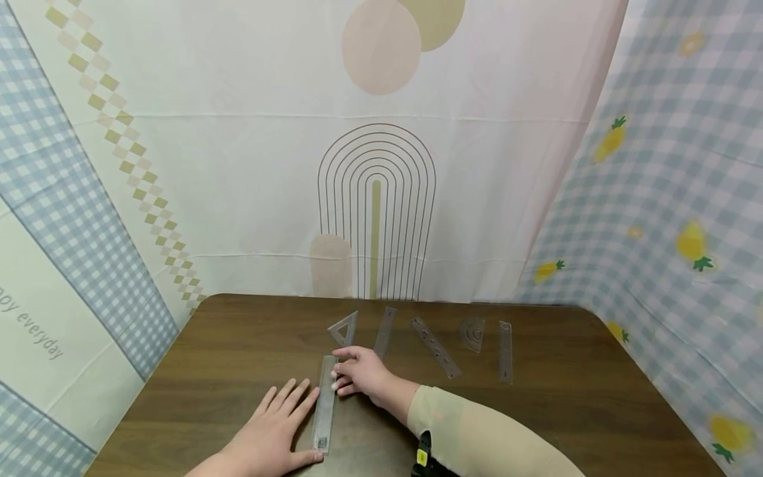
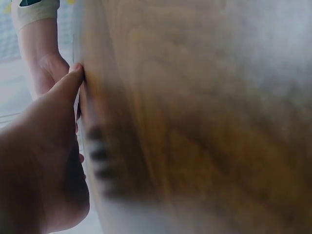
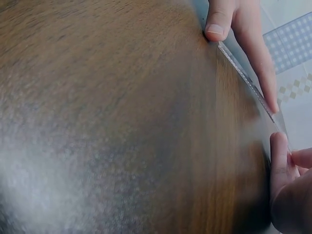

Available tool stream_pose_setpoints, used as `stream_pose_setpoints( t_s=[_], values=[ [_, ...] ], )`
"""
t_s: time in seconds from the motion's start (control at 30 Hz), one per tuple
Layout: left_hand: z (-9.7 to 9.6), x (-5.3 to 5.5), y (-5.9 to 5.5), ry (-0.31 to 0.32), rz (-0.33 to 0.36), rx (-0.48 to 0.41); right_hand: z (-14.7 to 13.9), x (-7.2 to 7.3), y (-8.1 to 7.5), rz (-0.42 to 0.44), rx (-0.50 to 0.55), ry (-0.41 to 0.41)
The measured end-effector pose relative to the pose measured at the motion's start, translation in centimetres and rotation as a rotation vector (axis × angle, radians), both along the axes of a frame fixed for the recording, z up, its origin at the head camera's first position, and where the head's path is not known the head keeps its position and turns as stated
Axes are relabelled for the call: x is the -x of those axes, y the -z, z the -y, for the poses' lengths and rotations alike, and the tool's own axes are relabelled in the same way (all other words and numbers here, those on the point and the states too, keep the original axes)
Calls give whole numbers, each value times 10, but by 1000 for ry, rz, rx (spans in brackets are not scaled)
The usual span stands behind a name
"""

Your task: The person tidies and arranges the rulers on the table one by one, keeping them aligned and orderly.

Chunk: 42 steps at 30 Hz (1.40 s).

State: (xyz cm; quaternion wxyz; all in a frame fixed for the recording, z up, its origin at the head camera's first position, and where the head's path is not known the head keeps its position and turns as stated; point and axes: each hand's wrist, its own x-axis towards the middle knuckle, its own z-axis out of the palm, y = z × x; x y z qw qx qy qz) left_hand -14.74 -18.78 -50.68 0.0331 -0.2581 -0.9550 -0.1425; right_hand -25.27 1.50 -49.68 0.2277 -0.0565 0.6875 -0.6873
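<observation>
A clear ruler (image 1: 325,407) lies lengthwise on the table in the head view, between the two hands. To its left, my left hand (image 1: 271,427) rests flat with the fingers spread, fingertips at the ruler's left edge and thumb tip at its near end. On the other side, my right hand (image 1: 363,374) touches the ruler's far right edge with its fingertips. In the right wrist view the thin edge of the ruler (image 3: 246,80) runs between both hands. The left wrist view shows the left hand (image 2: 46,131) along the tabletop; the ruler is hidden there.
Behind the hands lie a clear set square (image 1: 344,328), a second ruler (image 1: 385,331) partly covered by the right hand, a slanted ruler with holes (image 1: 435,348), a protractor (image 1: 473,334) and an upright-lying ruler (image 1: 505,352). Patterned cloths (image 1: 256,165) hang around the brown table (image 1: 220,358).
</observation>
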Motion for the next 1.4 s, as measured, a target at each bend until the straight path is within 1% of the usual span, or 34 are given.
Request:
stream_pose_setpoints(
  t_s=[0.1, 0.3, 0.4, 0.5, 0.67, 0.77, 0.9, 1.07, 1.13, 1.23, 1.27, 1.33, 1.4],
  values=[
    [0, 1, -3, 2, 42, -3, 1, 0, 0, 3, -15, 11],
    [5, 3, 3, 14, 98, -38, 3, -1, -2, -1, -38, 14],
    [6, 5, 4, 24, 127, -37, 3, -2, -3, -3, -62, 11],
    [7, 5, 1, 32, 152, -31, 3, -3, -5, -12, -87, 3],
    [5, 4, -7, 26, 199, -12, 2, -4, -6, -31, -116, -5],
    [5, 4, -6, 23, 194, -9, 2, -5, -7, -42, -137, -8],
    [5, 5, 2, 8, 160, 7, 4, -6, -9, -47, -169, -1],
    [3, 3, -1, 7, 138, 22, 5, -9, -11, -71, -220, 4],
    [3, 1, 0, 10, 112, 7, 5, -10, -12, -74, -233, 3],
    [4, 2, 5, 11, 81, -8, 5, -11, -13, -73, -242, 2],
    [5, 2, 6, 14, 78, -11, 6, -11, -13, -71, -242, 5],
    [5, 2, 2, 28, 92, -16, 6, -12, -14, -75, -251, 5],
    [5, 2, -2, 38, 126, -19, 7, -12, -14, -79, -257, 8]
  ],
)
